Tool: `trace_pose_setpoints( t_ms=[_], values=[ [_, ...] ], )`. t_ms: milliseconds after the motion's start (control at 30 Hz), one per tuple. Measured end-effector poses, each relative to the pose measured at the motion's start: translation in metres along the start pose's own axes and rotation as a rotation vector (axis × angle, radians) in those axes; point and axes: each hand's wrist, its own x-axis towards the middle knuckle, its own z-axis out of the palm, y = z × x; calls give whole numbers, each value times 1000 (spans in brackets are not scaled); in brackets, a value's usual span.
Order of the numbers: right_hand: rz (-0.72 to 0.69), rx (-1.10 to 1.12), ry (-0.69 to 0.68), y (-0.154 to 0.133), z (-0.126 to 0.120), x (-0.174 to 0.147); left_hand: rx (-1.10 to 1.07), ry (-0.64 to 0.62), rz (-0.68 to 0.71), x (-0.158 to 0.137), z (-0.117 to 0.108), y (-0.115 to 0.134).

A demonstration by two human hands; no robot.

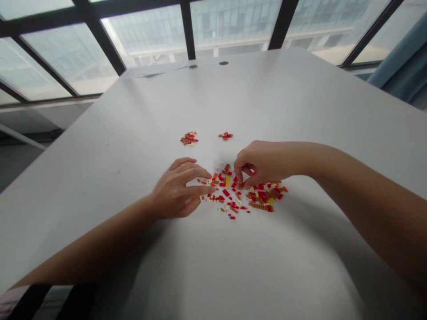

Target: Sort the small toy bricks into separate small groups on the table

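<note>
A loose spread of small toy building bricks (226, 193), mostly red and brown with some yellow, orange and pale ones, lies on the white table between my hands. My left hand (182, 186) is open at the left edge of the spread, fingers apart, with its fingertips over or touching a few bricks. From the right, my right hand (255, 164) reaches in with thumb and index finger pinched around a small brown brick (240, 186) low over the table. A yellow brick (227, 181) lies between the two hands.
Beyond my hands sit two smaller groups of bricks: a red-brown pile (189, 138) on the left and a little cluster (226, 136) on the right. Papers (150, 71) lie at the far edge of the table (213, 266), before the windows. A blue curtain (400, 62) hangs at right.
</note>
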Motion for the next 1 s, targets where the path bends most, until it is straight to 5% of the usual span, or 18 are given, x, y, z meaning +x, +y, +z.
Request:
trace_pose_setpoints(
  t_ms=[233, 533, 833, 1000],
  values=[
    [8, -22, -33, 2, 3, 4, 1, 17, 21, 1, 0, 0],
    [-80, 53, 131, 17, -1, 5, 6, 7, 6, -1, 1, -1],
    [303, 175, 544, 46, 3, 16, -1, 13, 25, 1, 0, 0],
    [334, 198, 633, 49, 14, 26, -5, 16, 25, 0, 1, -1]
  ],
)
